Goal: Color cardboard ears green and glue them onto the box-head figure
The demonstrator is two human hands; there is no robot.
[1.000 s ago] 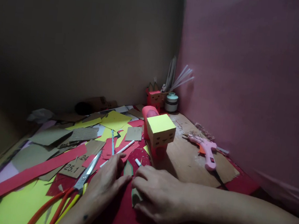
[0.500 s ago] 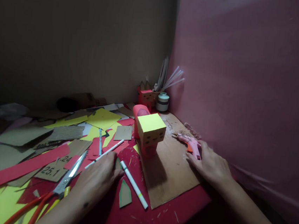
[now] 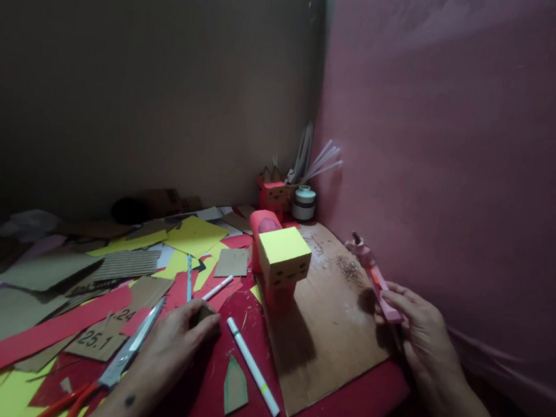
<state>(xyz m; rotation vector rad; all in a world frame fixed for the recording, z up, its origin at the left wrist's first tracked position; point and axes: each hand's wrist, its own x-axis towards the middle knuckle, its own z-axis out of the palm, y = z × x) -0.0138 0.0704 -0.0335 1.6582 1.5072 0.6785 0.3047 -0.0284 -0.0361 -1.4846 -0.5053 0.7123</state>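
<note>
Glue gun (image 3: 374, 275) is held by the right hand (image 3: 419, 324), small cardboard piece (image 3: 202, 312) pinched by the left hand (image 3: 180, 331); gluing seems in preparation, steady aim called for.

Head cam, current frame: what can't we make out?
- Glue gun, head view: the nozzle end is blurred; fingers of the right hand cover part of the handle.
- Brown piece at the left hand, head view: outline mostly hidden by the fingers.
- Scissors, head view: handles cut off by the bottom edge.
- Dark round opening at the back, head view: inside lost in shadow.
</note>
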